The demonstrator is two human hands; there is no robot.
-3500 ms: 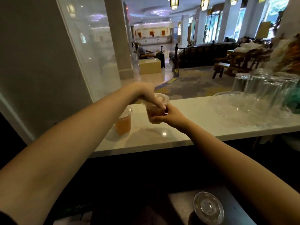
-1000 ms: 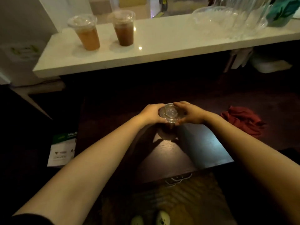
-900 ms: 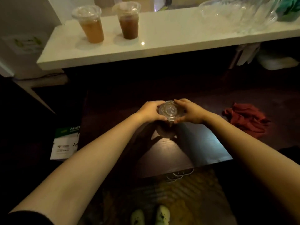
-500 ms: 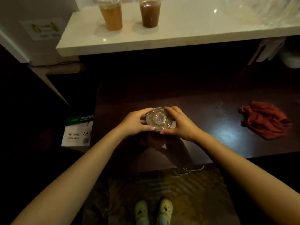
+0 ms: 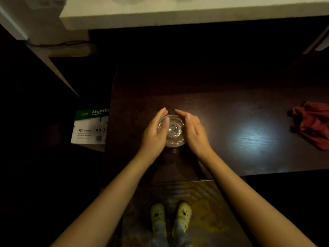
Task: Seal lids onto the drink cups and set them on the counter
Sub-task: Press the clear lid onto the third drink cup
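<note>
Lid (image 5: pixel 173 130) sits on the cup, left hand (image 5: pixel 154 135) and right hand (image 5: pixel 194 132) cupping it, fingers flat; she should press evenly round the rim.

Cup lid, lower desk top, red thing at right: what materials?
Lid: looks like clear thin plastic, glossy; you see through it and its moulded rings catch light. Lower desk top: dark wood or wood-look laminate, semi-gloss; grain lines show around the lamp glare. Red thing: soft cloth, matte, crumpled into folds. Upper counter: pale, smooth, possibly stone; too little shows.
</note>
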